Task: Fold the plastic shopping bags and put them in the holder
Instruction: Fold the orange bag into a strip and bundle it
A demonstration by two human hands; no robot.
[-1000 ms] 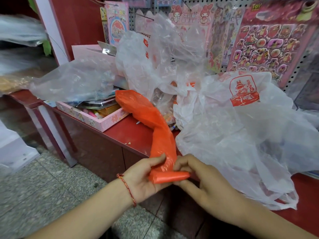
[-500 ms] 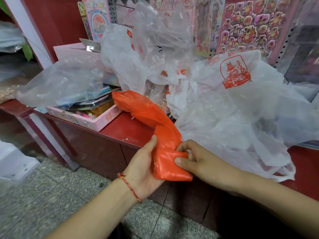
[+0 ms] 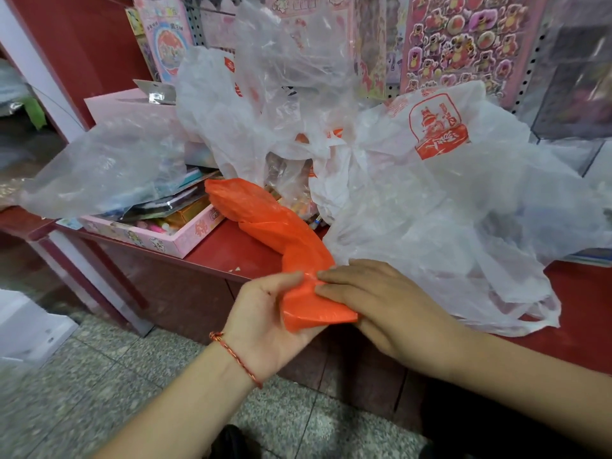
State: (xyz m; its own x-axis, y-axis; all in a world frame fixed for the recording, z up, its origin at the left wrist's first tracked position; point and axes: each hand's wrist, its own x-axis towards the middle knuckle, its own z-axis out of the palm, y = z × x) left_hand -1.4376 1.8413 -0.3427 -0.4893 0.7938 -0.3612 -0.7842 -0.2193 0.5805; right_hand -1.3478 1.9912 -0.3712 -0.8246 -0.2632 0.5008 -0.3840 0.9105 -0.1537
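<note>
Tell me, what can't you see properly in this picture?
- The holder: nowhere in the head view.
- Folded end of the orange bag: partly covered by the right hand on top and the left hand underneath.
- Inside of the pink box: mostly hidden under a clear bag.
- The red print on the white bag: too crumpled to read.

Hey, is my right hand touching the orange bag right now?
Touching. The head view shows the right hand lying with straight fingers on the folded end of the orange bag, pressing it into the left hand.
</note>
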